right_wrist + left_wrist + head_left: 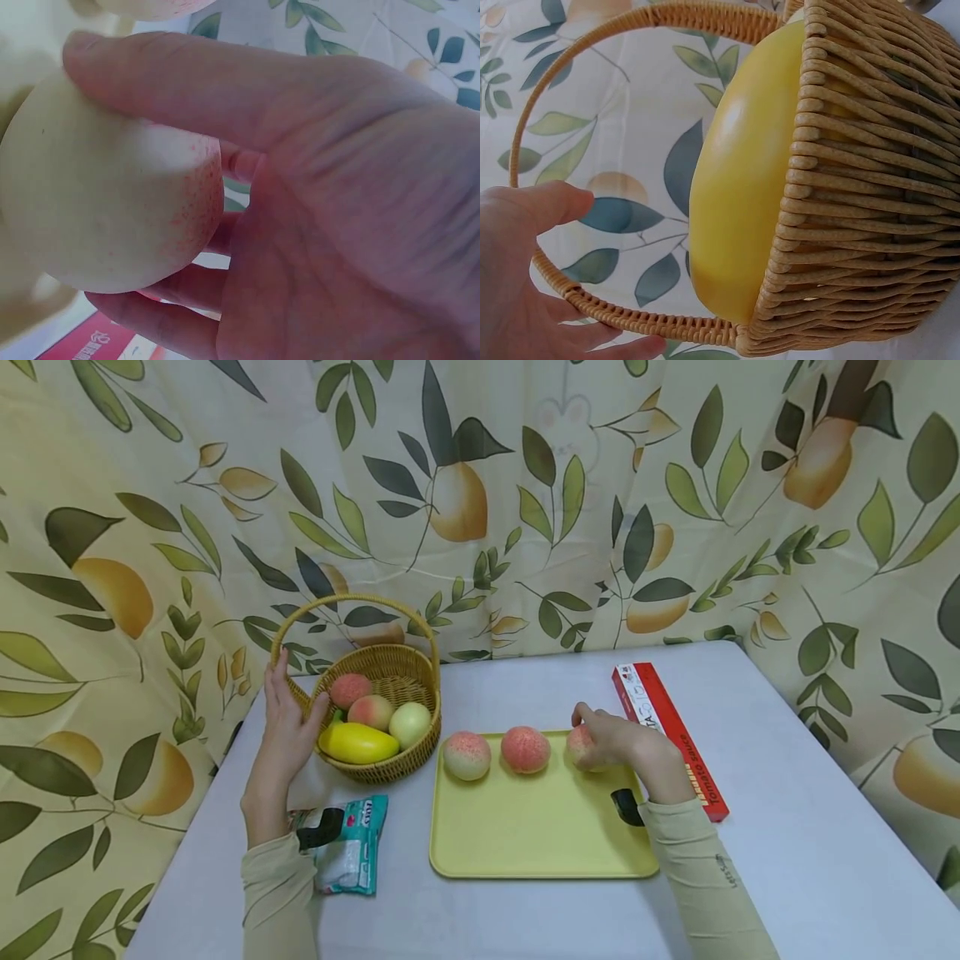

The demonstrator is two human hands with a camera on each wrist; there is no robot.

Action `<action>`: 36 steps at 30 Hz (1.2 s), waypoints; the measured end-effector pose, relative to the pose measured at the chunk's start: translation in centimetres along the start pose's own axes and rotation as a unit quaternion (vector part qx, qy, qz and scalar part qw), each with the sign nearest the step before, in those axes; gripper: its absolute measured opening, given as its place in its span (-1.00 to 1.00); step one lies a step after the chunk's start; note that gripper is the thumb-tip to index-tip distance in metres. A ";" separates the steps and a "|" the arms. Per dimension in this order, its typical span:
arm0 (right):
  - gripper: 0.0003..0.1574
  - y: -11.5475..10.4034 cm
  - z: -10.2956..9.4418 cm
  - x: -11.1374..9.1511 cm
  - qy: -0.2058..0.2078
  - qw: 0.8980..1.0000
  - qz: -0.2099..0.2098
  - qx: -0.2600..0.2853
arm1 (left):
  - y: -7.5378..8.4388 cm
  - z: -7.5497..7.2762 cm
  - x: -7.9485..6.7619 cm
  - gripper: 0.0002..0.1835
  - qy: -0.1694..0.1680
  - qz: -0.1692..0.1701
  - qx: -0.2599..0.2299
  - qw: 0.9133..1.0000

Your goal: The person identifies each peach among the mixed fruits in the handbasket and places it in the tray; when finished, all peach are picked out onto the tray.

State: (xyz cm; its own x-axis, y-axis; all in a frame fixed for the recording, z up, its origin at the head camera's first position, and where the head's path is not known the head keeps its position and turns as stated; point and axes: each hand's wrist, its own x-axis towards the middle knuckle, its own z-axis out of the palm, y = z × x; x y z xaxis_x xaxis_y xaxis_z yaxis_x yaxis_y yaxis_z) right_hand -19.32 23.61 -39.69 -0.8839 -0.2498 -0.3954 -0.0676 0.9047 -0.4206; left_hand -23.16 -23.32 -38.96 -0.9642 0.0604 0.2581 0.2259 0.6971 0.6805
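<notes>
At the right end of a row on the yellow tray [540, 835], my right hand [626, 745] holds a pale peach with pink speckles [112, 195], thumb over one side and fingers curled round the other. Two more peaches, one pale and pink [467, 756] and one pinker [526, 750], sit to its left on the tray. My left hand [288, 718] is at the left side of the wicker basket [397, 768], its fingers extended along the arched handle [641, 321]. Inside the basket lie a yellow mango-like fruit [742, 172], two reddish peaches and a pale green round fruit [410, 725].
A red tomato sauce box [686, 752] lies slantwise just right of the tray. Below the basket, partly behind my left wrist, is a teal and white packet [360, 852]. A fruit-patterned curtain [480, 510] hangs behind the white table [810, 860].
</notes>
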 end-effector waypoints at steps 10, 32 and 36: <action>-0.26 0.1 0.2 0.0 -0.003 1.000 0.005 -0.014 | 0.2 -0.2 -0.2 -0.06 -0.009 -0.009 0.004 1.000; -0.30 0.3 -1.4 -1.5 0.003 0.999 -0.027 0.027 | 0.1 0.0 -0.1 -0.07 -0.007 -0.008 0.001 1.000; -0.31 0.5 -1.6 -1.7 0.003 0.999 -0.025 0.028 | 0.1 0.0 -0.1 -0.07 -0.007 -0.006 0.004 1.000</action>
State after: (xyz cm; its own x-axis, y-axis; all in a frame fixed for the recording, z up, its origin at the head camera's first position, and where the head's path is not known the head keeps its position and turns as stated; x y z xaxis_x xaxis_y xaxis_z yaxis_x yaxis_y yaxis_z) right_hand -18.59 25.00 -37.95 -0.8831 -0.2924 -0.3669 -0.0870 0.8704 -0.4845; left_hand -23.09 -23.27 -38.96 -0.9684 0.0620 0.2416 0.2142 0.7028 0.6783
